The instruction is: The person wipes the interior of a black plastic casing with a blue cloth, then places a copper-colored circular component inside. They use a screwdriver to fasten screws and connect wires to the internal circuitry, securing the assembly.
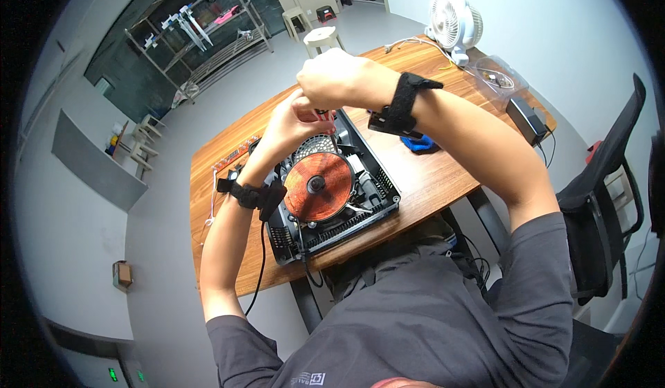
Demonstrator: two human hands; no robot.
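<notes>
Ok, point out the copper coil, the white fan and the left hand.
copper coil (pixel 318 187), head view, on its orange windings.
white fan (pixel 449 18), head view, on its round grille.
left hand (pixel 294 121), head view, on its back.

The camera sits on my head and looks steeply down at my hands, close over the wooden table (pixel 429 173). It is a wide fisheye, so straight edges bend. There is only this one view.

Both hands, left hand (pixel 294 121) and right hand (pixel 336 76), meet above the opened black induction cooker (pixel 332 194) with copper coil on the wooden surface (pixel 429 173).
</notes>
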